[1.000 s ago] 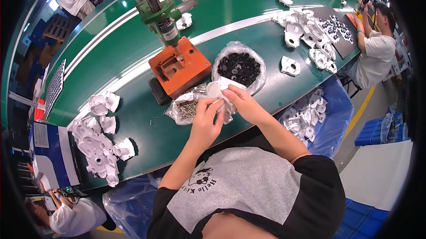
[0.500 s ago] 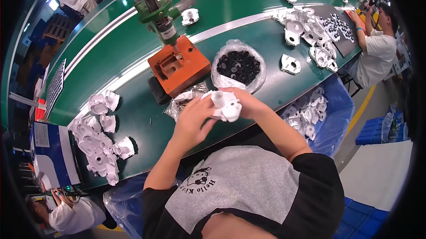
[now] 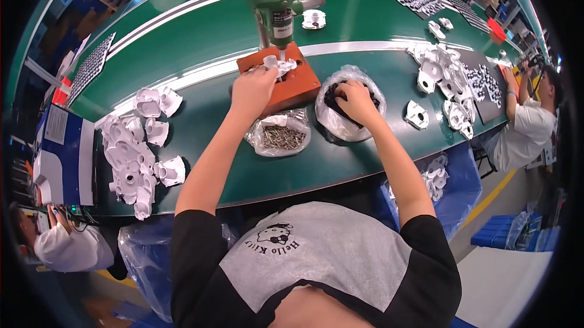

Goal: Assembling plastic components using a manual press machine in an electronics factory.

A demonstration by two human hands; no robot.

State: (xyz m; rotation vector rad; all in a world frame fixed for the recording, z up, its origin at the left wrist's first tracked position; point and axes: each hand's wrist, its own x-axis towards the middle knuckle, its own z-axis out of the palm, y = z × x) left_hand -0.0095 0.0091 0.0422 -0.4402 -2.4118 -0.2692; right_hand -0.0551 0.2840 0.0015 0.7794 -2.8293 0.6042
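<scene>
On one fixture (image 3: 305,82), one white part (image 3: 283,68)

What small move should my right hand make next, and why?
Your right hand should perhaps lift out one of the black pieces: it reaches into their plastic bag, while your left hand touches the white part on the orange block.

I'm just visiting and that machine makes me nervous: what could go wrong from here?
The left hand holds a white part on the orange block, close below the green press; fingers might get pinched if it came down. The white part could also sit crooked if nudged. The right hand is in the plastic bag, so small black parts might spill.
</scene>
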